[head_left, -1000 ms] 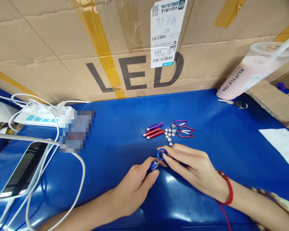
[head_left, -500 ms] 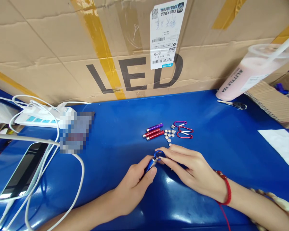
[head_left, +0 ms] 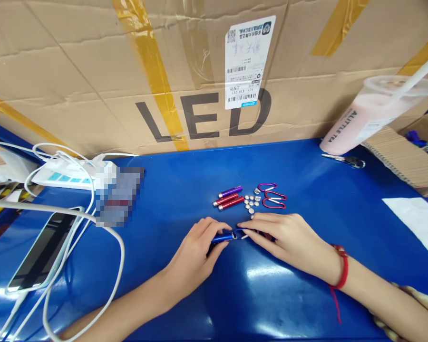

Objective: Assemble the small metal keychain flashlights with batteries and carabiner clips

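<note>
Between thumb and fingers, my left hand grips a small blue metal tube that looks like a mini flashlight, lying level. A blue carabiner is linked to the tube's right end. My right hand pinches that carabiner, and its fingers hide part of it. Just beyond the hands lie a purple tube and two red tubes. Several button cells are scattered beside them. Right of the cells rest a purple carabiner and two red carabiners.
A large cardboard box stands along the back of the blue table. At left are a power strip, white cables and a phone. A drink cup, a key and white paper are at right.
The blue tube has turned from slanted to nearly level. My left hand has rolled over so its back shows more, and the carabiner now lies flatter in my right fingers.
</note>
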{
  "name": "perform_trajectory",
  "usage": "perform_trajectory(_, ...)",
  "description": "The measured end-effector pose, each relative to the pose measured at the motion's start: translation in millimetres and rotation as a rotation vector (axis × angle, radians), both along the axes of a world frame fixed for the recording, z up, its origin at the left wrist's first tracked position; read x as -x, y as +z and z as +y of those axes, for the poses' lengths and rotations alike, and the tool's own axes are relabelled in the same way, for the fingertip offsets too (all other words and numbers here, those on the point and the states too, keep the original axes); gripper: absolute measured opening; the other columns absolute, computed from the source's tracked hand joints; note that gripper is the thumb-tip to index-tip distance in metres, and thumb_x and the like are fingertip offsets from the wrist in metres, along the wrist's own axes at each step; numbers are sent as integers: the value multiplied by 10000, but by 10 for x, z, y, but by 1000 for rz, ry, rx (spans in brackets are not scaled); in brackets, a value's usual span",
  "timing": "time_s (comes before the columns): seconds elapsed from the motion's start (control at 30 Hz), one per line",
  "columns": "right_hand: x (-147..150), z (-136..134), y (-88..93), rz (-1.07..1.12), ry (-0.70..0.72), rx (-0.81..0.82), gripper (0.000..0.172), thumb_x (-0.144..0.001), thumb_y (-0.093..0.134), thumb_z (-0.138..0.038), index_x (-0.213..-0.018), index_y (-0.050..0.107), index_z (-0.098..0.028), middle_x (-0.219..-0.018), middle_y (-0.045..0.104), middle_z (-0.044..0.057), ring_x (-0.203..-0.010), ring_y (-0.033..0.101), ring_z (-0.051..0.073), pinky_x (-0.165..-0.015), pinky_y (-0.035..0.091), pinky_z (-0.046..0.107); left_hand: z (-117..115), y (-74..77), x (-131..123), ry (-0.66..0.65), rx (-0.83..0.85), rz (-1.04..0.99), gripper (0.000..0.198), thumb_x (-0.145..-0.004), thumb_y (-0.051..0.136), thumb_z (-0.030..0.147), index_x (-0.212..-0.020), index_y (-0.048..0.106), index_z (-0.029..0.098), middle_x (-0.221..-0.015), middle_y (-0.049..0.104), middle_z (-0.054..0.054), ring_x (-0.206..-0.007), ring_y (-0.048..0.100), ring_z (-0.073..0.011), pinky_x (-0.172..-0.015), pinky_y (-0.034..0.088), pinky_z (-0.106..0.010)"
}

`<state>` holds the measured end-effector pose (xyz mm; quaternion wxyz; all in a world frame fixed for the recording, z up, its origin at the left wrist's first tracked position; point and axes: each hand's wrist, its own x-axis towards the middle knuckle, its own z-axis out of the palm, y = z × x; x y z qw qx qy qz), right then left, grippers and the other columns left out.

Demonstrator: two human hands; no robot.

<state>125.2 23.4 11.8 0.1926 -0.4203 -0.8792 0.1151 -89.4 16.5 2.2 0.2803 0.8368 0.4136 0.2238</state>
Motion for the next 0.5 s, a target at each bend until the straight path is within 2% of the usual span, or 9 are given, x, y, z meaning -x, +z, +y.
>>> perform_trajectory(0.27,-77,22,52,-11,-44,-158,236,-890,419,-254,-936,648,-228,-885,650,-10,-737,620,81,-568,435,167,65,17,30,51,-119,86,162,-856,463,208,-1007,518,195,-923,558,-33,-847,495,-154,-783,393,-318)
perform_trajectory(0.4,-93,21,123,18,-65,-275,240,-887,423,-244,-881,662,-220,-877,648,-8,-706,619,79,-549,434,170,-5,174,29,35,-294,28,186,-857,457,190,-1035,510,183,-967,571,-52,-891,516,-151,-798,401,-307)
perform_trajectory(0.5,-111,9,201,74,-103,-350,188,-865,471,-237,-875,658,-214,-879,646,-3,-688,615,82,-553,444,177,-207,298,110,8,-444,-76,219,-837,449,133,-1024,538,204,-933,596,-55,-861,544,-152,-772,421,-304)
